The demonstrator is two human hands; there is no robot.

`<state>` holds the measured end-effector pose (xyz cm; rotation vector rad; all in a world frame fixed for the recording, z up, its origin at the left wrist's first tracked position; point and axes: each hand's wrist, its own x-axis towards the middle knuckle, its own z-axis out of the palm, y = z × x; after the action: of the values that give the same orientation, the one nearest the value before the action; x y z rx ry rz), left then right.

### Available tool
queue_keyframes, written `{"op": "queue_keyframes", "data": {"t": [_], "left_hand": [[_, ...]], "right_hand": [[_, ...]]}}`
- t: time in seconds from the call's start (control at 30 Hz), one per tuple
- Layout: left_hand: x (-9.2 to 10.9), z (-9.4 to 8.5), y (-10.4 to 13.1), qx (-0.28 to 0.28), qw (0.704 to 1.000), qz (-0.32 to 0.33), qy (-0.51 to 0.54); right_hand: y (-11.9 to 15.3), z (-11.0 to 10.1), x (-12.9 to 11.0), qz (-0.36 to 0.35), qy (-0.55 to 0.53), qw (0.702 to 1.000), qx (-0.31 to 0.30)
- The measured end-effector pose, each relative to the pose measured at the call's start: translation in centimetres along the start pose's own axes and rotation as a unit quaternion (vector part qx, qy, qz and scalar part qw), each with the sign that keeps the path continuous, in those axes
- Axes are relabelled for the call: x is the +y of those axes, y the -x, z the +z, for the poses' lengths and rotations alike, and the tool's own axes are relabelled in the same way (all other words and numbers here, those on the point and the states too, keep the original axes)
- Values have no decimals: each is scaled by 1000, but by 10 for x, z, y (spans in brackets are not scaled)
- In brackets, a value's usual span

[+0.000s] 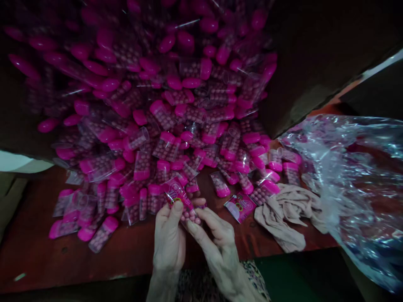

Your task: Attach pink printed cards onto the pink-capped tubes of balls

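Near the table's front edge, my left hand (170, 233) grips a small container of pink balls (190, 214) with a printed pink label (175, 191) at its upper end. My right hand (215, 235) pinches the lower end of the same container between thumb and fingers. Just beyond both hands lies a big heap of clear containers with bright pink caps (163, 111), filled with pink balls. A flat printed pink label (241, 207) rests on the table to the right of my right hand.
A crumpled beige cloth (288, 212) lies on the red table (132, 251). Clear plastic wrap (355, 180) covers the right side. Dark panels (315, 54) flank the heap. One capped container (103, 235) sits near the front edge at left.
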<state>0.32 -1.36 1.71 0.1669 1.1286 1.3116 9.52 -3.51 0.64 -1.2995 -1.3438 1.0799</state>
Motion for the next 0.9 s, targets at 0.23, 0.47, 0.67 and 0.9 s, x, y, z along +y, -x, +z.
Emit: {"op": "queue_keyframes", "data": {"t": [0.23,0.47,0.67,0.9], "left_hand": [[-3,-1,-4,40,996,56,49],[-4,0,-1,26,999,20,30],[0,-4,0,69,990,120,26],[-10,-1,8,67,992,104,8]], "right_hand": [[9,6,9,-80,68,994,29],[5,4,9,-30,2,999,22],[-1,1,5,165,-160,973,-34],[6,5,9,7,-29,999,15]]}}
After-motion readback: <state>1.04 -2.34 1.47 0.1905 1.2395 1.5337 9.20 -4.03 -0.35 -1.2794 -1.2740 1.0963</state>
